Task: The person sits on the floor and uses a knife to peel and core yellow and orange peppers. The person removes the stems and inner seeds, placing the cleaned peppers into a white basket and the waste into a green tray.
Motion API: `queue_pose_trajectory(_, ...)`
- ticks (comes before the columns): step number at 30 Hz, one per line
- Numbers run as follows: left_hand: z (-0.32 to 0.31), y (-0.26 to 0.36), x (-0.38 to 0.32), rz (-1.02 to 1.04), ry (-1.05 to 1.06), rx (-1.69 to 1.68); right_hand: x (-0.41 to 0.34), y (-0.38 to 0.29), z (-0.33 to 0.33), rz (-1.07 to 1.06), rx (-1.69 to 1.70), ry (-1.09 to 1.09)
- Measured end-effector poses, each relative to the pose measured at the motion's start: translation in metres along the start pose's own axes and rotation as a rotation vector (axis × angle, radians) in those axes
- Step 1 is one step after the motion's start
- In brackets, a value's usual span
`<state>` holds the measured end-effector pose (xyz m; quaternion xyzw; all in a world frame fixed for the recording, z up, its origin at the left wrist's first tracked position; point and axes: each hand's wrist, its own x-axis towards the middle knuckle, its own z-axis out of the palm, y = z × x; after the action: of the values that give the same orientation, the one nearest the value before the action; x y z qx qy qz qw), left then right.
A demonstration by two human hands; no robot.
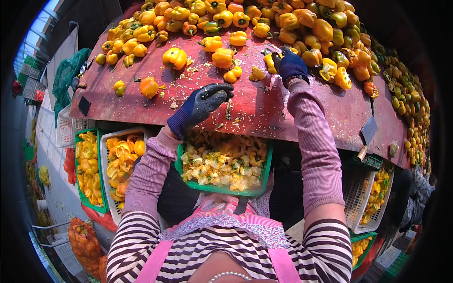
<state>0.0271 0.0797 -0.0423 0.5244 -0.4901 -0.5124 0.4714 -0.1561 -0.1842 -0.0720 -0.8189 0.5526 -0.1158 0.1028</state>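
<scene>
Both my hands wear dark blue knit gloves with black coating. My left hand (pixel 207 102) hovers over the near part of the red tabletop (pixel 198 116), fingers together and slightly curled; whether anything lies inside them cannot be told. Further forward, my right hand (pixel 288 63) is at a yellow bell pepper (pixel 270 63), beside the large pepper heap (pixel 322 30). Something thin shows near its fingertips, too small to name. Loose yellow peppers and scattered seeds lie between the hands. Against my lap, a green crate (pixel 226 192) holds pepper cores and scraps.
Cut peppers fill a green crate (pixel 78 169) and a white crate (pixel 104 169) on the left, and another white crate (pixel 368 201) on the right. A cleaver-like blade with a wooden handle (pixel 369 131) lies at the table's right edge. Orange net sacks (pixel 85 244) stand lower left.
</scene>
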Motion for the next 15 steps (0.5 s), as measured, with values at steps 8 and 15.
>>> queue_pose_trajectory(8, -0.018, -0.026, 0.003, -0.177, 0.073, -0.058, 0.032, -0.007, 0.051, 0.016, 0.005, -0.307)
queue_pose_trajectory(15, -0.015, -0.024, 0.007, -0.123, 0.338, -0.608, -0.077, -0.046, 0.002, 0.359, 2.05, -1.137)
